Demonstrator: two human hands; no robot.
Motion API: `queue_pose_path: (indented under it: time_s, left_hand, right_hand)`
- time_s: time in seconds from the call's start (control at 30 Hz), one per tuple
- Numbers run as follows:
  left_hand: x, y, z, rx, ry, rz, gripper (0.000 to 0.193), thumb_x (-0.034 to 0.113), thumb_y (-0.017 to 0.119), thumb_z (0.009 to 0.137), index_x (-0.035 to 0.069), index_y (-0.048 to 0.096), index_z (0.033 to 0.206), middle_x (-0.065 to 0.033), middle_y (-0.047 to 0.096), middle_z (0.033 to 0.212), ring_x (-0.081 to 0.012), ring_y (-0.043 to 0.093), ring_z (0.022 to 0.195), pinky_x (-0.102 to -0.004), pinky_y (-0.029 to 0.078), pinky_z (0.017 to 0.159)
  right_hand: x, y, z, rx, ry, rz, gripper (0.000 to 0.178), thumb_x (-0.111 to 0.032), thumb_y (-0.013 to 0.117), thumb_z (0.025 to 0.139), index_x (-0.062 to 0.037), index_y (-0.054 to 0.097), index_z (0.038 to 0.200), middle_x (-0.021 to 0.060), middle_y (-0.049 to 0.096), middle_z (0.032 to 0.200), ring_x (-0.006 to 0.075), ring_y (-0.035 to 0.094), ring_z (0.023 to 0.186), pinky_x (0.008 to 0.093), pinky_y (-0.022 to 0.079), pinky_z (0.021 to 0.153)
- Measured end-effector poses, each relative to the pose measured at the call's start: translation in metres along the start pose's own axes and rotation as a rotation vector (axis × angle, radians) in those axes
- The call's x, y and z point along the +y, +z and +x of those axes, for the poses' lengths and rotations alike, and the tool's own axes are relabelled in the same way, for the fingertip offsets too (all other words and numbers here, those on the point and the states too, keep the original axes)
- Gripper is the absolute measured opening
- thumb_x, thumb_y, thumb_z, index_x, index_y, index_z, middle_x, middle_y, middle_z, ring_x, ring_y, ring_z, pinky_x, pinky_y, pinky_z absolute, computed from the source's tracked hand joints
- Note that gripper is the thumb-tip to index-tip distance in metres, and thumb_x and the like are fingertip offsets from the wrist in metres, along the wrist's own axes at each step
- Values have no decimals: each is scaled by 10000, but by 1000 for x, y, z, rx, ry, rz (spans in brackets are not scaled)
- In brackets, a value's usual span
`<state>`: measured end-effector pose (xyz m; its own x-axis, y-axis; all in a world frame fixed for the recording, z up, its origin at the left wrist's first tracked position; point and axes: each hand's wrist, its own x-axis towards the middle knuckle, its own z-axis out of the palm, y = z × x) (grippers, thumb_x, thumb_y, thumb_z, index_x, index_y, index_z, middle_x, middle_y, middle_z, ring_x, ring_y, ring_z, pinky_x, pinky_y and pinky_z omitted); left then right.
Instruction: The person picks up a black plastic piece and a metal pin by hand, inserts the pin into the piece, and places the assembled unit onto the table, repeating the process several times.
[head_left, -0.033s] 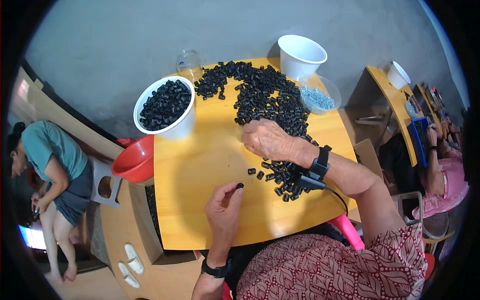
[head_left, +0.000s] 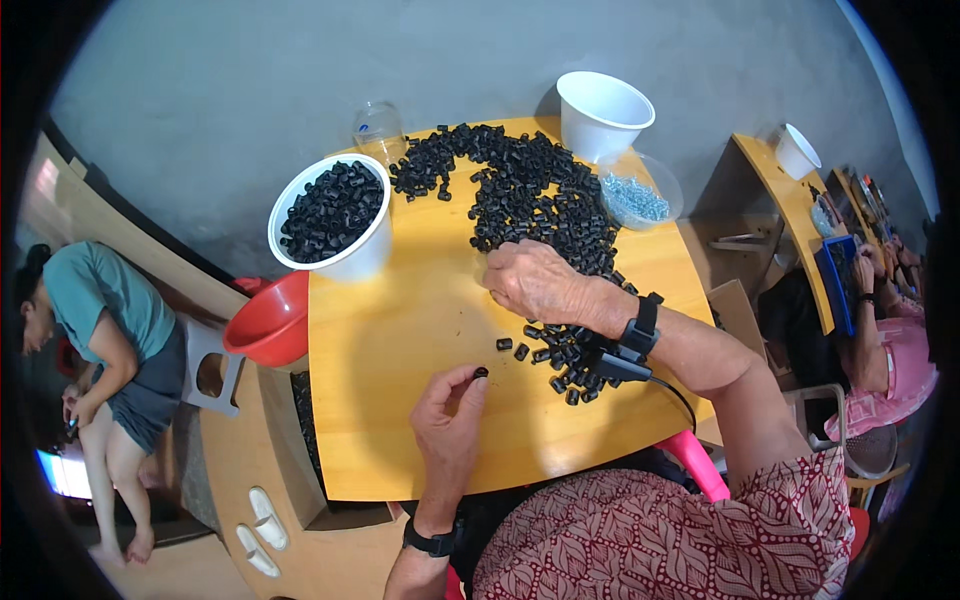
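Observation:
Between the thumb and forefinger of my left hand (head_left: 447, 415) is a small black cylindrical part (head_left: 481, 372), held over the near half of the yellow table (head_left: 400, 460). My right hand (head_left: 537, 282) has its fingers bent together at the near left edge of a wide heap of similar black parts (head_left: 545, 190). Its fingertips are turned down and out of sight, so whatever they hold is hidden. More loose black parts (head_left: 570, 365) lie under and beside my right wrist.
A white tub (head_left: 375, 240) full of black parts stands at the left edge, near a clear cup (head_left: 378, 130). At the back right are another white tub (head_left: 605, 115) and a clear bowl of small metallic pieces (head_left: 637, 200). A red basin (head_left: 270, 320) sits left of the table.

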<state>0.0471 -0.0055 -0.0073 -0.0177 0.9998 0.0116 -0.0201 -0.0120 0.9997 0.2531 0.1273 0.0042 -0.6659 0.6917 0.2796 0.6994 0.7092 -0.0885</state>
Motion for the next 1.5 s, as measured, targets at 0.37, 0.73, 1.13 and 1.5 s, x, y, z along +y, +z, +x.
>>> queue_pose_path:
  time_s: [0.37, 0.73, 1.13, 1.5]
  left_hand:
    - [8, 3, 2, -39, -121, -230, 192, 4, 652, 939, -45, 664, 1124, -28, 679, 1038, -88, 623, 944, -227, 497, 872]
    - [8, 9, -5, -60, -76, -280, 211, 3, 660, 935, -44, 664, 1141, -31, 678, 1045, -93, 621, 957, -227, 497, 866]
    - [8, 3, -12, -76, -71, -212, 180, 19, 673, 928, -36, 667, 1099, -18, 676, 1018, -88, 617, 933, -233, 500, 846]
    - [-5, -1, -22, -86, -149, -157, 154, 33, 658, 942, -25, 665, 1085, -16, 671, 1010, -91, 616, 930, -240, 501, 845]
  right_hand:
    - [-44, -46, -15, -46, 608, 1280, 46, -49, 676, 904, -17, 708, 916, -43, 677, 815, 16, 587, 746, 214, 488, 654]
    - [-80, -46, -41, -31, 548, 1458, 96, -4, 656, 925, -17, 718, 996, -23, 671, 898, 18, 570, 804, 199, 458, 693]
    - [-97, -46, -48, 302, 84, 711, 134, 29, 729, 788, -9, 685, 908, 106, 654, 851, 229, 630, 744, 320, 504, 656]
    - [-110, -32, -69, 304, -80, 417, 358, -24, 738, 735, 15, 664, 1083, 105, 604, 924, 268, 612, 810, 363, 519, 718]
